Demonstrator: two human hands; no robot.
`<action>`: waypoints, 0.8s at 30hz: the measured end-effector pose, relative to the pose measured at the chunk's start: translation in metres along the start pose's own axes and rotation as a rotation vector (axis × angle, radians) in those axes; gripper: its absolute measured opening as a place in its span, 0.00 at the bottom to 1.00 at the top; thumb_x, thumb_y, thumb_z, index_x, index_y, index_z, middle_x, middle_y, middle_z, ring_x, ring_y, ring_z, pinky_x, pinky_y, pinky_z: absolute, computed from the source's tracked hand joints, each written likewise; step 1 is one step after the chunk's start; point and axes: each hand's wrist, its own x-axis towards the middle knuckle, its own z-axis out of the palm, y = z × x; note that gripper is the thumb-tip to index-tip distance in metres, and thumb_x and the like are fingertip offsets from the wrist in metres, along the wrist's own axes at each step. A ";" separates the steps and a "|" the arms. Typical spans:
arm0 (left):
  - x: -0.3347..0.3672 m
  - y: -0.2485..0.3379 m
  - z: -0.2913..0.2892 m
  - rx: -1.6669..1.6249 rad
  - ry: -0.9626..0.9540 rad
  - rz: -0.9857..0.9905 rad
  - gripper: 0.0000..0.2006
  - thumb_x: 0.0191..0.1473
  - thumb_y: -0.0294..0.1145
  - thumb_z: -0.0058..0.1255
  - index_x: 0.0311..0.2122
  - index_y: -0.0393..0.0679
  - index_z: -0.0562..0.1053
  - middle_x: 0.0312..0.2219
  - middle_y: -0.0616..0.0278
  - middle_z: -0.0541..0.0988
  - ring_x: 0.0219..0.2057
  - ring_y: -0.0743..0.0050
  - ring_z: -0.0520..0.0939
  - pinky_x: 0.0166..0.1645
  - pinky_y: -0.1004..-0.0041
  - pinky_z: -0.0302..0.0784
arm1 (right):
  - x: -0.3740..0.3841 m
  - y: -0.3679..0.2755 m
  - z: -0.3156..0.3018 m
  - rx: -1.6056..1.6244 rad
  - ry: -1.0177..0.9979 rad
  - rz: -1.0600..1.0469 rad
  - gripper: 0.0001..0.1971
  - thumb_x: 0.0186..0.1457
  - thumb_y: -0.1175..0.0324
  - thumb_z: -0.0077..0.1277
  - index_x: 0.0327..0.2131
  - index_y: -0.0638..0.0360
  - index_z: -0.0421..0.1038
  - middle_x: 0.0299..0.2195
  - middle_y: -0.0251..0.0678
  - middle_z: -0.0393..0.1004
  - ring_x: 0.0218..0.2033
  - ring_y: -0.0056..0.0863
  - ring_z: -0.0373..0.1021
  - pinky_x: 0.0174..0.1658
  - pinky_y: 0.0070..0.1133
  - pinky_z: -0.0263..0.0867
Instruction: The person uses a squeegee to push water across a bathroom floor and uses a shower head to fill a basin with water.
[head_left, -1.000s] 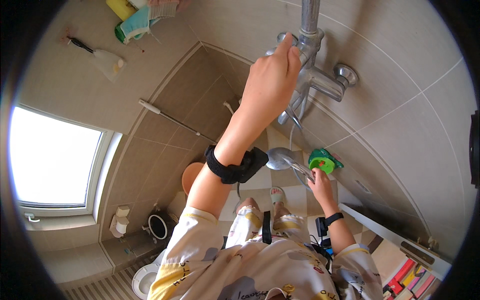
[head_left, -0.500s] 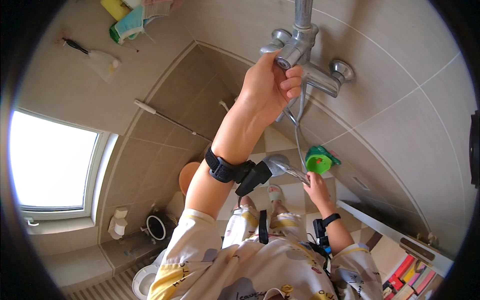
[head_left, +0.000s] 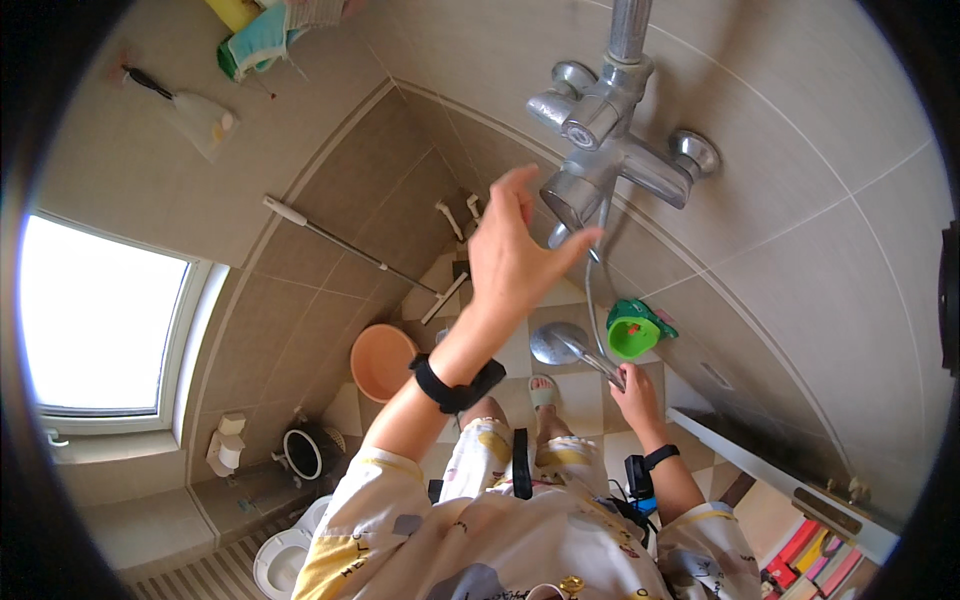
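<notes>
My left hand (head_left: 512, 255) is raised beside the chrome shower mixer (head_left: 600, 155) on the wall. Its thumb and fingers are spread, with nothing between them. The thumb tip is close to the mixer's lower lever (head_left: 575, 218); I cannot tell whether they touch. Lower down, my right hand (head_left: 638, 398) is closed round the handle of a chrome hand shower (head_left: 558, 343). The round head points left, over the floor tiles. A thin hose (head_left: 591, 300) hangs from the mixer toward my right hand.
A bright green container (head_left: 632, 336) is near the right wall. An orange basin (head_left: 383, 362) and a floor squeegee (head_left: 350, 245) are on the left. Behind them are a window (head_left: 110, 320) and a white toilet (head_left: 280, 562). A white ledge (head_left: 740, 450) runs at lower right.
My left hand has let go of the mixer's upper knob, moved down and spread its fingers near the lower lever. My right hand keeps hold of the hand shower.
</notes>
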 end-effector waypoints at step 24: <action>0.022 -0.081 0.023 -0.050 -0.098 0.052 0.23 0.36 0.42 0.62 0.39 0.45 0.69 0.32 0.54 0.74 0.37 0.54 0.73 0.39 0.63 0.70 | 0.029 -0.019 0.050 0.057 -0.166 -0.030 0.19 0.39 0.71 0.55 0.39 0.61 0.66 0.28 0.39 0.66 0.32 0.37 0.64 0.35 0.30 0.62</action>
